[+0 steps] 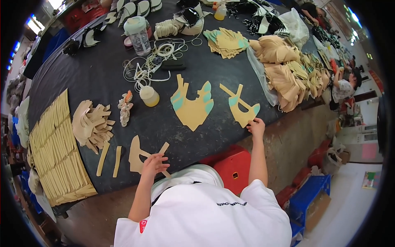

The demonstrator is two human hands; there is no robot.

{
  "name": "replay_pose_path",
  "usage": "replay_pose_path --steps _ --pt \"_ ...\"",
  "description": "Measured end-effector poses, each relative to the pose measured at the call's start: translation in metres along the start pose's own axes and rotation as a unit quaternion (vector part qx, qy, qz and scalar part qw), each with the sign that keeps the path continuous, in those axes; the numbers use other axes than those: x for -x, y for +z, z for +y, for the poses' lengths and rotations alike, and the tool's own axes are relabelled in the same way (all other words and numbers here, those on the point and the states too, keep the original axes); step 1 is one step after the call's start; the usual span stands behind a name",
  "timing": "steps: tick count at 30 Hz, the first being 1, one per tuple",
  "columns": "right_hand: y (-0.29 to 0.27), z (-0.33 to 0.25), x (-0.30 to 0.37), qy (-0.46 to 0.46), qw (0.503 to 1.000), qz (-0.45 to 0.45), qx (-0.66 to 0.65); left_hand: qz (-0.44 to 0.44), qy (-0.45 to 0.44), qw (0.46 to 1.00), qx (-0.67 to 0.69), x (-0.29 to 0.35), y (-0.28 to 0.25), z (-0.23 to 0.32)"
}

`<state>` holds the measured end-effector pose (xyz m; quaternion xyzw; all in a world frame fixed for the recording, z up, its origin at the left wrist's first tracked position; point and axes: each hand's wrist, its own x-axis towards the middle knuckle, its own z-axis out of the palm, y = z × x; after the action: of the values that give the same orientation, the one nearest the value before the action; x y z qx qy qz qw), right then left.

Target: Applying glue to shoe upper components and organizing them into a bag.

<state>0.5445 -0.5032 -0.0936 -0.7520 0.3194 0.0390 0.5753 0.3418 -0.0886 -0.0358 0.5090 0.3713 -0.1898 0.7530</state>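
My right hand (256, 127) pinches the lower tip of a curved tan cut-out piece (243, 114) with mint-green patches, lying on the dark table; a narrow strip crosses its upper arm. At the near edge, my left hand (155, 164) rests with fingers stretched over another tan cut-out piece (135, 156), hiding part of it. Between the hands, farther in, lies a larger tan piece (191, 108) with two upright arms and green patches. Two loose tan strips (103, 159) lie left of my left hand.
A sheet of rowed tan strips (61, 152) covers the left edge, beside a fanned pile (91, 125). A yellow-liquid bottle (149, 96), tangled white cord (144, 70) and a clear tumbler (139, 39) stand farther back. Stacked tan pieces (288, 74) fill the right. A red stool (232, 168) is below.
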Motion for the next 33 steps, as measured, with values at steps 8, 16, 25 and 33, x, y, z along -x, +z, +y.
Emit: replay_pose_path --steps 8,16,25,33 --pt "0.037 -0.004 0.046 -0.313 0.910 0.157 0.220 0.163 0.206 0.962 -0.079 -0.011 -0.042 -0.007" --pt "0.141 0.027 0.207 -0.551 0.705 -0.389 0.220 0.365 0.293 0.767 -0.439 -0.022 -0.068 -0.010" --pt "0.213 0.015 0.262 -0.463 0.728 -0.419 0.283 0.277 0.263 0.845 -0.375 0.015 -0.066 0.031" --pt "0.215 -0.051 0.273 0.047 0.716 -0.674 -0.175 0.365 0.437 0.689 -0.449 0.096 -0.008 0.092"
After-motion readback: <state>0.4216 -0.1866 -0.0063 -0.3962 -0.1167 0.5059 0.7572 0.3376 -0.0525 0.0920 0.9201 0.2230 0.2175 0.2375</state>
